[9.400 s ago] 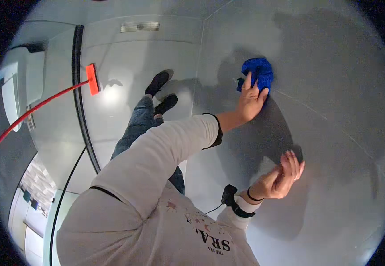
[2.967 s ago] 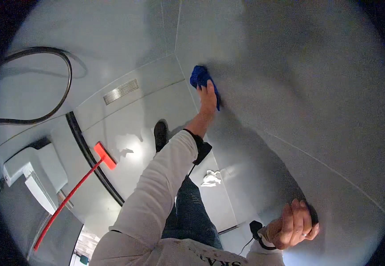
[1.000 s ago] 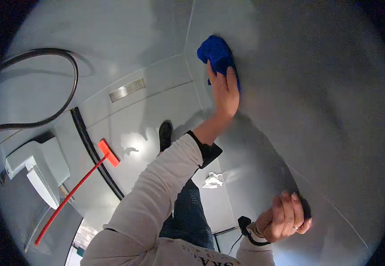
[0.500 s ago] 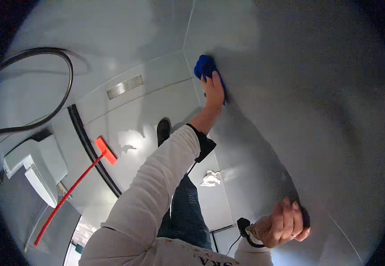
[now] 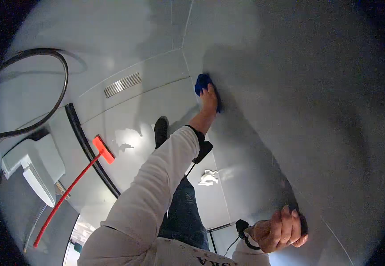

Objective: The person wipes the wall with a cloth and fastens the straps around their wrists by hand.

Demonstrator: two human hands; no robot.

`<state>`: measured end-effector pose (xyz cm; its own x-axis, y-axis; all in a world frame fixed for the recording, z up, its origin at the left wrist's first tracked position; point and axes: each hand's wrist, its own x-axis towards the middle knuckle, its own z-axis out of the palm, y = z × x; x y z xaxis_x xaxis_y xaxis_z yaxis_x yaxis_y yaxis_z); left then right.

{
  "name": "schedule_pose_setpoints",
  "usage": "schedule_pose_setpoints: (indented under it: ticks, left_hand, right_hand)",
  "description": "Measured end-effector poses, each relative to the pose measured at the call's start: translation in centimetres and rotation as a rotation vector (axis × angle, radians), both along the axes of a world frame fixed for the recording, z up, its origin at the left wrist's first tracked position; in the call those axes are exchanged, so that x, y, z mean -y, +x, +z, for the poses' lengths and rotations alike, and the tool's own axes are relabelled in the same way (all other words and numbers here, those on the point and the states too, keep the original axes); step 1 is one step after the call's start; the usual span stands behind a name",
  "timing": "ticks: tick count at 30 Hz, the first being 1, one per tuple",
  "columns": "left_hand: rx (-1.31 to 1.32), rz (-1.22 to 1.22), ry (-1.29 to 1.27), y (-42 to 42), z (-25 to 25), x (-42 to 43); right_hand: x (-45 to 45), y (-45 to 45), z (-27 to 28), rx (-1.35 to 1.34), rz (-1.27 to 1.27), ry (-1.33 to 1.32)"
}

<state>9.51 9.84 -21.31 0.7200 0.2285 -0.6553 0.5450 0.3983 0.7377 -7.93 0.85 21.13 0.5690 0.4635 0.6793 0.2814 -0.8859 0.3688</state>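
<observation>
My left hand (image 5: 209, 101) is closed on a bunched blue cloth (image 5: 203, 83) and presses it against the grey wall (image 5: 299, 115), low down by the seam with the floor. A dark strap and a black box sit around that wrist. Nearer my body, on the right side, my right hand (image 5: 281, 231) has its fingers curled in close to the same wall. A dark patch borders its fingertips, and whether it is a shadow or a held object I cannot tell. The inside of that hand is hidden.
A red squeegee (image 5: 103, 150) with a long red handle leans at the left beside a black strip (image 5: 90, 150). A crumpled white cloth (image 5: 209, 177) lies by my leg. A dark hose (image 5: 66, 80), a metal vent (image 5: 122, 85) and a white wall-mounted unit (image 5: 37, 164) are farther left.
The blue cloth has slid along the wall toward my body, with my left hand still on it. My right hand has shifted slightly down and left, fingers still curled.
</observation>
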Motion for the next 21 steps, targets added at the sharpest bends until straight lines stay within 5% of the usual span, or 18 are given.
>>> schedule_pose_setpoints:
  ticks: [3,5,8,10,12,15,17,21]
  left_hand:
    - [0.018,-0.144,-0.083,-1.3,0.4,-0.3]
    - [-0.005,0.088,-0.806,-2.3,6.6,-1.3]
    - [0.057,-0.018,-0.835,-3.0,7.5,-2.1]
    - [-0.106,-0.005,-0.720,-3.2,-0.2,0.1]
    - [-0.267,0.009,-0.597,-3.2,-1.4,0.3]
    - [0.063,0.033,-0.840,-2.1,6.3,-0.8]
    - [0.027,0.059,-0.394,-1.4,7.8,-0.1]
    - [0.187,-0.042,0.420,-0.3,13.2,0.5]
  right_hand:
    - [0.2,-0.2,-0.1,0.060,0.024,0.059]
    - [0.1,0.0,0.5,0.001,0.059,0.015]
    - [0.0,-0.1,1.0,-0.041,0.029,-0.021]
    - [-0.2,-0.6,1.2,-0.071,-0.012,-0.025]
    - [-0.3,-1.2,1.1,-0.131,-0.093,-0.030]
    - [-0.3,-0.9,0.6,-0.192,-0.175,-0.036]
    - [-0.4,0.5,0.0,-0.023,-0.057,-0.019]
    - [-1.6,0.2,0.5,-0.121,-0.175,0.018]
